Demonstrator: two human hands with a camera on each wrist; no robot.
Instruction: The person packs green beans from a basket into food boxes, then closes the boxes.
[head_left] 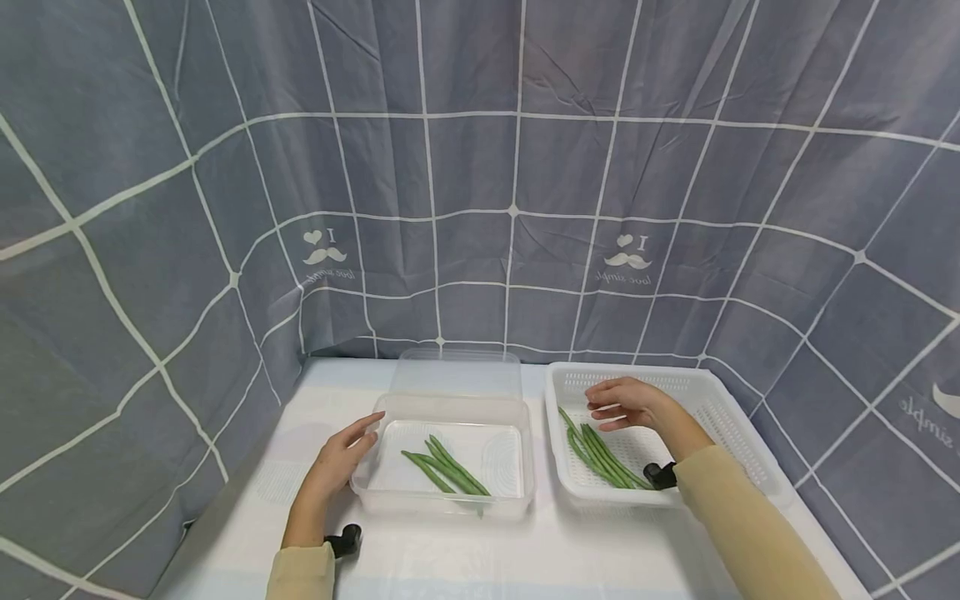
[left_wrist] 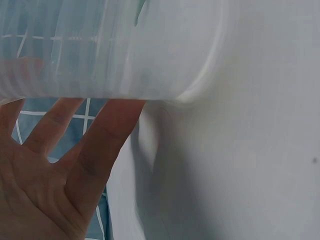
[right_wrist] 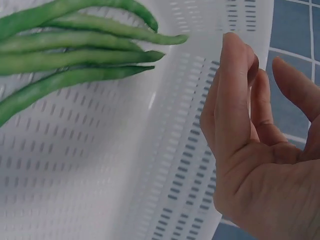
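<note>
White worktop (head_left: 420, 571) is carrying two vessels, side by side with a gap between. White perforated basket (head_left: 716, 412) is sitting on my right, broad and shallow; clear plastic container (head_left: 442, 408) is sitting to its left, uncovered.

My left grip (head_left: 333, 468) is resting with fingers extended at the container's left end, having hold of nothing, seemingly just touching the wall. For steadying, I am favouring light, flat pressure here: the wall is looking thin, and squeezing would be risking a bend.

My right grip (head_left: 626, 402) is hovering over the basket, fingers loosely bent, thumb standing well apart, nothing between. I am reading the step, from this reach alone, as handling the pods in the basket. Doing it well is probably calling for lowering over the middle of the bunch, lining the fingers across the pods and closing softly; pinching only the tips would be letting some slide out.

Bunch of green beans (head_left: 603, 454) is lying in the basket's left part, roughly parallel, slanting from far left towards the near side. Relative to the right grip: below it, mostly nearer to me, apart from the fingertips. Smaller group of pods (head_left: 459, 468) is lying in the container, to the right of my left grip and apart from it.
</note>
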